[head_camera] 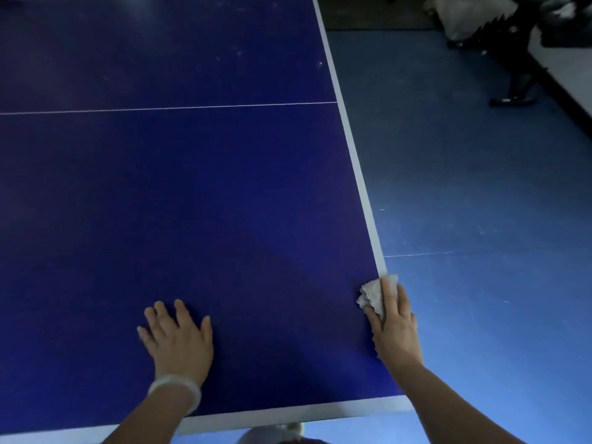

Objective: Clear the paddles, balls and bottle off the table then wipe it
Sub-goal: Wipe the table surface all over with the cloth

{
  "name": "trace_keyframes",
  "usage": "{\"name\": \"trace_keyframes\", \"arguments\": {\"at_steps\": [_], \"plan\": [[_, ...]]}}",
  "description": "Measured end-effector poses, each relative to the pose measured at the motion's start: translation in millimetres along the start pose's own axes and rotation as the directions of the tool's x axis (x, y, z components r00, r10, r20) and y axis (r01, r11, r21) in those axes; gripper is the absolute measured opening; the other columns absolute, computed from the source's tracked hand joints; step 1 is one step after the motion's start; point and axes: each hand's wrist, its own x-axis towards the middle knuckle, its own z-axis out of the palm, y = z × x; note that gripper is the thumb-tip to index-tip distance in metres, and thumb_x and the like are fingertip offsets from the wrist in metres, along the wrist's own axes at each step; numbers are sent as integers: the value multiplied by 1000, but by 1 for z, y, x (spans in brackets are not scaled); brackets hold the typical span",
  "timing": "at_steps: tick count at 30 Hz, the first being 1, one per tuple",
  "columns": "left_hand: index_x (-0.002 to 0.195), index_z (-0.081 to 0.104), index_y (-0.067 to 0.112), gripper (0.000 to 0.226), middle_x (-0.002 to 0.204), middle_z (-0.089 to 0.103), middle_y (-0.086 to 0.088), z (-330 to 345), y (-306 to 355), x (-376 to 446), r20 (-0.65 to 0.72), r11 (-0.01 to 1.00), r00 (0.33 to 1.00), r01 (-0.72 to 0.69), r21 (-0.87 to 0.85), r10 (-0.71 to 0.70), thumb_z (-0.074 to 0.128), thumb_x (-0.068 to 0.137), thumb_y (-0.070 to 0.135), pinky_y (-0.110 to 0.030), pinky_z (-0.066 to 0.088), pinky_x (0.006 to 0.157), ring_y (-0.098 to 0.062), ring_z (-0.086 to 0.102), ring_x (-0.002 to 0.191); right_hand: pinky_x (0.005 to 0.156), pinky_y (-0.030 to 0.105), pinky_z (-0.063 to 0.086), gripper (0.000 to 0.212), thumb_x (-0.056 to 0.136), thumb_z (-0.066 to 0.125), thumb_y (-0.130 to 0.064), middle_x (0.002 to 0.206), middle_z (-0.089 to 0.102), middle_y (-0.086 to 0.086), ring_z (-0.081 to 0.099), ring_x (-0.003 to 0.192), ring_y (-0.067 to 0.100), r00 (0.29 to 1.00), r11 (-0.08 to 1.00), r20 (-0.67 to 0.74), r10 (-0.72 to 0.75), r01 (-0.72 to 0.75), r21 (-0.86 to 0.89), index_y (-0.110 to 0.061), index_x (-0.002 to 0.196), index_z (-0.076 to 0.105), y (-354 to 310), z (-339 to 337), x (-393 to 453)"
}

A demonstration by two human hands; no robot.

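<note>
The dark blue table-tennis table (192, 193) with white edge lines fills most of the view. My right hand (395, 328) presses a crumpled white cloth (373, 291) onto the table's right edge line, close to the near right corner. My left hand (176, 338) rests flat on the table surface with fingers spread, holding nothing; a light band sits on its wrist. No paddles, balls or bottle show on the part of the table in view.
Light blue floor (480, 203) lies to the right of the table. At the far right stands a bench or second table on dark legs (519, 88), with white bags (464, 17) behind it. A white centre line (166, 108) crosses the table.
</note>
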Motion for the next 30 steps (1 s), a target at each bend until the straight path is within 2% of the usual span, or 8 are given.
{"name": "trace_keyframes", "arguments": {"at_steps": [2, 7, 10, 12, 18, 23, 26, 30], "plan": [[151, 21, -1, 67, 159, 12, -25, -7, 37, -2, 51, 1000, 999, -7, -9, 7, 39, 101, 39, -55, 8, 120, -42, 5, 148, 93, 46, 44, 66, 98, 48, -47, 145, 34, 1, 43, 117, 34, 999, 998, 35, 31, -32, 50, -46, 152, 12, 7, -6, 7], [151, 20, 14, 56, 160, 8, -14, -2, 128, -32, 135, 964, 955, -261, -44, 265, 37, 102, 37, -44, 10, 122, -33, 5, 149, 75, 34, 42, 44, 98, 50, -44, 114, 59, 8, 57, 97, 30, 973, 993, 227, 40, -64, 102, -29, 139, 41, 35, -34, 41], [146, 29, 18, 48, 154, 19, -8, -1, 177, -52, 148, 930, 918, -366, -34, 367, 38, 102, 34, -37, 23, 118, -26, 20, 143, 69, 30, 38, 30, 97, 54, -41, 95, 64, 4, 61, 89, 27, 943, 997, 332, -14, -10, 71, -24, 121, 52, 54, -54, 59], [139, 38, 18, 39, 144, 31, -4, -2, 212, -64, 155, 911, 898, -408, -54, 412, 38, 102, 31, -29, 33, 109, -19, 33, 130, 68, 29, 41, 27, 96, 56, -39, 88, 62, 1, 60, 83, 24, 926, 999, 376, -31, 14, 49, -22, 117, 53, 72, -73, 71], [118, 53, 12, 23, 118, 54, -4, -6, 326, -94, 198, 887, 872, -405, -223, 448, 38, 102, 19, -26, 45, 87, -13, 50, 98, 69, 25, 36, 29, 95, 58, -42, 91, 61, 0, 63, 95, 25, 894, 995, 443, -62, 88, -38, -19, 113, 55, 129, -158, 131], [115, 55, 10, 20, 115, 58, -5, -5, 401, -108, 205, 898, 894, -334, -287, 398, 45, 100, 19, -32, 49, 86, -20, 59, 100, 73, 28, 40, 31, 95, 57, -40, 98, 64, 3, 60, 94, 24, 884, 981, 438, -161, 193, -28, -17, 116, 55, 146, -223, 185], [111, 56, 12, 18, 109, 59, 0, -6, 426, -109, 243, 914, 895, -310, -263, 373, 44, 101, 20, -25, 48, 76, -16, 59, 88, 85, 35, 47, 34, 96, 57, -41, 109, 67, 10, 62, 103, 29, 866, 964, 445, -228, 266, -25, -16, 119, 54, 141, -242, 212], [101, 55, 10, 15, 96, 53, 0, -16, 460, -88, 219, 925, 908, -308, -224, 356, 42, 100, 17, -25, 40, 65, -14, 48, 74, 85, 36, 48, 39, 95, 56, -45, 112, 67, 11, 62, 104, 29, 822, 920, 470, -321, 389, -52, -17, 122, 52, 126, -253, 247]]}}
